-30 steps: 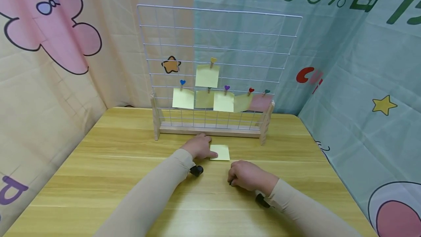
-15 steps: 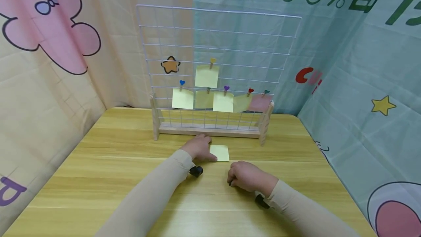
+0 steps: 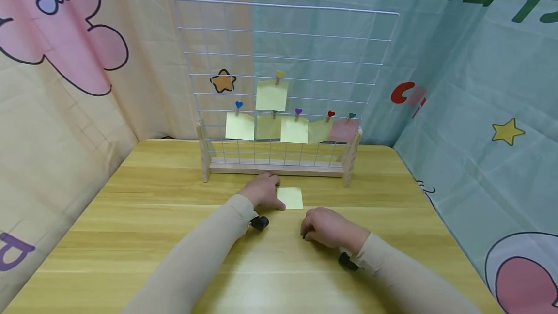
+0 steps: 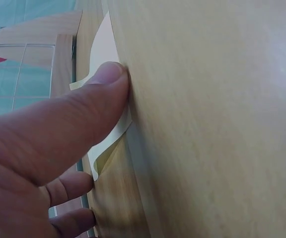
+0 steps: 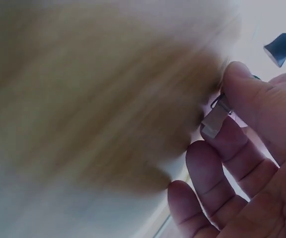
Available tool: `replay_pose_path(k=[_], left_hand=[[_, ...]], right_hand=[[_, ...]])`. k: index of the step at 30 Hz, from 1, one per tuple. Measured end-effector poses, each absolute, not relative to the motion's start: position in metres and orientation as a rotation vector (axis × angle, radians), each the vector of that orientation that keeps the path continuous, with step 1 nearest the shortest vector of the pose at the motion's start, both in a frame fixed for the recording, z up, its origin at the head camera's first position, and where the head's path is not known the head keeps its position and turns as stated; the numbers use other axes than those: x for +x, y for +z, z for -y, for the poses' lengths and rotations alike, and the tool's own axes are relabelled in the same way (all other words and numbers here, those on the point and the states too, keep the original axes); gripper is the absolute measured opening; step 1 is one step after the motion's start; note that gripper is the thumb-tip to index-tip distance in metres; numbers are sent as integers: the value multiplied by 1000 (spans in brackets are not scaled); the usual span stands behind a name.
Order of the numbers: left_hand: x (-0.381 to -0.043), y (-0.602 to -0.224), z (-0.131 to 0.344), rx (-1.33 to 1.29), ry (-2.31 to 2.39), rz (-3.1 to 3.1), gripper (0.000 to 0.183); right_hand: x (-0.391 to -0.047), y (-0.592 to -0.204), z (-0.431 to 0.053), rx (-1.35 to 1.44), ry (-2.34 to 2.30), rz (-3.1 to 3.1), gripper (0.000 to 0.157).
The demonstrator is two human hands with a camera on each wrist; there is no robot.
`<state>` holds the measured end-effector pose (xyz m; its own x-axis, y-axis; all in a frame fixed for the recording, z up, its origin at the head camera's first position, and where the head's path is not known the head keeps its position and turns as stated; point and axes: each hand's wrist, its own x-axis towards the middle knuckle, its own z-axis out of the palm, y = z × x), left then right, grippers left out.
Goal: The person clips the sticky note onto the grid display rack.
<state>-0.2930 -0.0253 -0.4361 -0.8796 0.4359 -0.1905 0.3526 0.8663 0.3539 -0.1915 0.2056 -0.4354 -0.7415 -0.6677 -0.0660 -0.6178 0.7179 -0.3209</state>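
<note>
A pale yellow sticky note (image 3: 291, 197) lies on the table in front of the wire grid rack (image 3: 279, 171). My left hand (image 3: 261, 192) rests beside it, its thumb pressing the near left corner. The left wrist view shows the note (image 4: 105, 44) bowed, with its edges lifted. To the right and nearer, my right hand (image 3: 330, 227) is just above or on the table. Between its thumb and index finger it pinches a small wooden clothespin (image 5: 216, 121), partly hidden by the thumb.
Several notes hang on the grid from heart-topped clothespins, including an upper yellow note (image 3: 271, 96) and a pink note (image 3: 343, 131). Printed curtains (image 3: 471, 110) enclose the back and sides of the wooden table (image 3: 131, 236).
The head view has shifted slightly. My left thumb has slid a little toward the note's near left corner. The right hand keeps its place and its pinch.
</note>
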Motion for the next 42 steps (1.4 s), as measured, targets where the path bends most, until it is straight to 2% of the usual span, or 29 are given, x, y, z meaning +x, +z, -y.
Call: replay_pose_path(k=[16, 32, 42], left_hand=[[-297, -438, 28, 579, 442, -2798, 75], [-298, -430, 25, 530, 522, -2742, 58], [-301, -434, 24, 518, 573, -2711, 61]], right_hand=[[-196, -429, -214, -714, -970, -2667, 7], [-196, -422, -218, -795, -1057, -2650, 9], [-194, -422, -220, -795, -1069, -2620, 9]])
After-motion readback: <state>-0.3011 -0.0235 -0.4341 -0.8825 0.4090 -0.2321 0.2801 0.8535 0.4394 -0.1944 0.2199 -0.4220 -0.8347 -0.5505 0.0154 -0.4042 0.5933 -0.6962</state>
